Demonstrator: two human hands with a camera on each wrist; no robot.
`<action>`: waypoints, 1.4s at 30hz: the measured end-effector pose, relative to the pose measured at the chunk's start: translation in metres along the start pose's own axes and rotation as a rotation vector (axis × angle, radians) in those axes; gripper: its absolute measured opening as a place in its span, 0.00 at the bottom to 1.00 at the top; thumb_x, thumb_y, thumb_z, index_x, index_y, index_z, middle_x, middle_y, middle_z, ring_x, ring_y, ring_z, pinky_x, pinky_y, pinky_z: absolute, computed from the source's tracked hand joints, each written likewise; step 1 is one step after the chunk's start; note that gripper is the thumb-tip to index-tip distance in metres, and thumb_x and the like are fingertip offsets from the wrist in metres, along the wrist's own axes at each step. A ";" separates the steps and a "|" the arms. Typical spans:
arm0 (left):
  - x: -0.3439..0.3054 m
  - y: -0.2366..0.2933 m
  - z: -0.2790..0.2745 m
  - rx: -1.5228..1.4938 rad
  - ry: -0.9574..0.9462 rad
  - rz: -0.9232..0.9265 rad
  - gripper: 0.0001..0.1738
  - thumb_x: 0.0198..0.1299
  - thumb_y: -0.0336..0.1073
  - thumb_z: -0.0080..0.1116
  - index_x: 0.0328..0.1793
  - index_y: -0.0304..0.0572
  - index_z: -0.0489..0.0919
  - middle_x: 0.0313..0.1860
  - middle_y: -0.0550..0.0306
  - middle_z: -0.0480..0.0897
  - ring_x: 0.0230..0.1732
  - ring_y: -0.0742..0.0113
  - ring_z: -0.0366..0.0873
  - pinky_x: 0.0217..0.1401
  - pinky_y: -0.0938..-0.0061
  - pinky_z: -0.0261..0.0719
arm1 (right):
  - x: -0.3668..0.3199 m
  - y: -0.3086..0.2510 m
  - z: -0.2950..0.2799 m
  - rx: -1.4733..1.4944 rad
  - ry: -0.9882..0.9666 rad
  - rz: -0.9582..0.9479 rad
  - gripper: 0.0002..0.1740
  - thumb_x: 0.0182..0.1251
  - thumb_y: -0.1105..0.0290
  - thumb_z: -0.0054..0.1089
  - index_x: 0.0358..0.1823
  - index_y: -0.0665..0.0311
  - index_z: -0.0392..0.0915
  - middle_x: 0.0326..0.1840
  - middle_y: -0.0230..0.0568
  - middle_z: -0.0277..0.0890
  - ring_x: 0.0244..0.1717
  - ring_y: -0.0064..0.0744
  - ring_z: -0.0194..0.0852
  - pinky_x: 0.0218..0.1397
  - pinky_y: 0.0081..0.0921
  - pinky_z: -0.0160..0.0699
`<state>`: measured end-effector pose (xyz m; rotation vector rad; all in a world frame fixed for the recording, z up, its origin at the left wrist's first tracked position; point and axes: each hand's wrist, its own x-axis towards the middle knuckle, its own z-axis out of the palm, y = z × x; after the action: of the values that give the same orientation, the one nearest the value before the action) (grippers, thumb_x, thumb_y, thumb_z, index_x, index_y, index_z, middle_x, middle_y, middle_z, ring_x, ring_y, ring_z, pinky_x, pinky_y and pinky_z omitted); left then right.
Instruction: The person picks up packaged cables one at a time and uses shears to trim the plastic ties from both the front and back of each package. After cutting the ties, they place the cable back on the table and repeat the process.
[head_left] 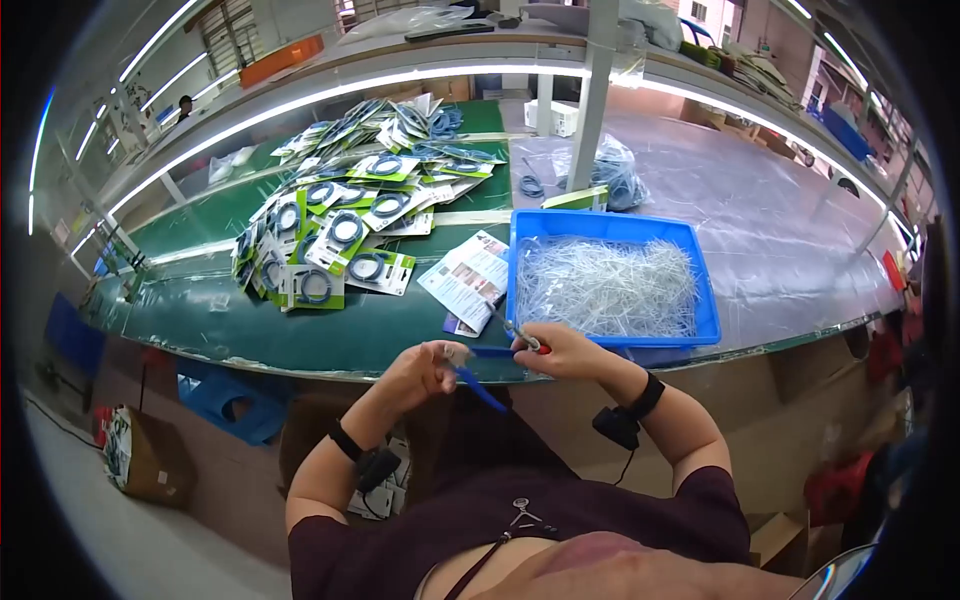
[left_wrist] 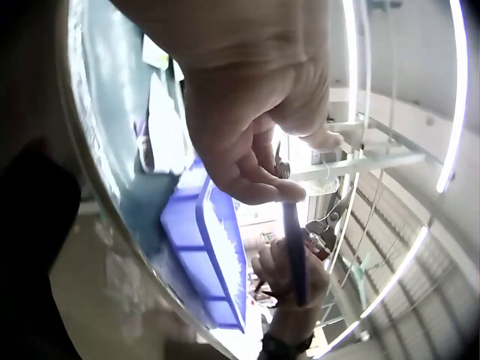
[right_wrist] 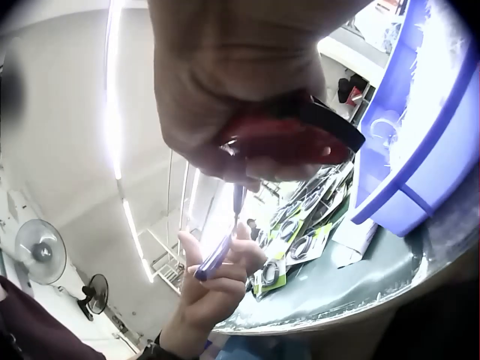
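In the head view both hands meet just in front of the table's near edge. My left hand [head_left: 418, 372] pinches the metal end of a blue-handled hand tool [head_left: 482, 390], whose two blue arms spread apart toward the right. My right hand [head_left: 562, 352] grips a red-handled hand tool [right_wrist: 289, 139] with a black end, seen close up in the right wrist view. A thin metal part of it sticks out past the fingers in the head view. One blue arm reaches right up to the right hand's fingertips. The exact kind of either tool cannot be told.
A blue tray [head_left: 712, 300] full of clear thin plastic strips stands behind the right hand. Left of it lie printed leaflets [head_left: 470, 275] and a large heap of carded, coiled cables [head_left: 345, 230]. A shelf post [head_left: 590, 110] rises at the back. A blue stool [head_left: 232, 405] is below the table.
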<state>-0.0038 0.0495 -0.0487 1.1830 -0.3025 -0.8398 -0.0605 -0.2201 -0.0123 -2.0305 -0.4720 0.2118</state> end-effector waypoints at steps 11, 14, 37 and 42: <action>0.039 0.005 0.036 0.376 -0.218 0.008 0.10 0.73 0.38 0.47 0.47 0.39 0.74 0.37 0.60 0.80 0.25 0.75 0.78 0.33 0.81 0.77 | -0.051 0.052 -0.018 -0.078 0.652 0.050 0.15 0.67 0.69 0.60 0.52 0.66 0.74 0.36 0.37 0.77 0.39 0.26 0.78 0.42 0.25 0.76; 0.038 0.041 0.014 0.550 -0.303 0.025 0.10 0.72 0.37 0.48 0.46 0.37 0.74 0.35 0.59 0.80 0.26 0.74 0.79 0.33 0.80 0.78 | -0.059 0.085 -0.042 -0.366 0.862 -0.020 0.15 0.62 0.70 0.64 0.47 0.65 0.74 0.31 0.38 0.75 0.31 0.29 0.72 0.37 0.28 0.72; -0.142 0.085 -0.156 0.190 0.542 0.325 0.11 0.71 0.36 0.51 0.52 0.36 0.75 0.39 0.56 0.79 0.28 0.70 0.76 0.31 0.78 0.75 | -0.519 0.036 -0.205 -0.631 1.020 0.507 0.24 0.70 0.72 0.51 0.65 0.71 0.65 0.56 0.43 0.71 0.49 0.27 0.68 0.55 0.22 0.67; -0.122 0.057 -0.165 0.074 0.628 0.332 0.09 0.70 0.33 0.53 0.51 0.40 0.77 0.37 0.59 0.78 0.27 0.73 0.73 0.25 0.78 0.69 | -0.499 -0.035 -0.178 -0.536 1.031 0.627 0.29 0.68 0.73 0.54 0.70 0.70 0.62 0.66 0.48 0.69 0.65 0.36 0.67 0.68 0.29 0.64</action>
<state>0.0394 0.2574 -0.0344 1.3563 -0.0075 -0.1470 -0.4611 -0.5555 0.0807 -2.4085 0.8369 -0.6416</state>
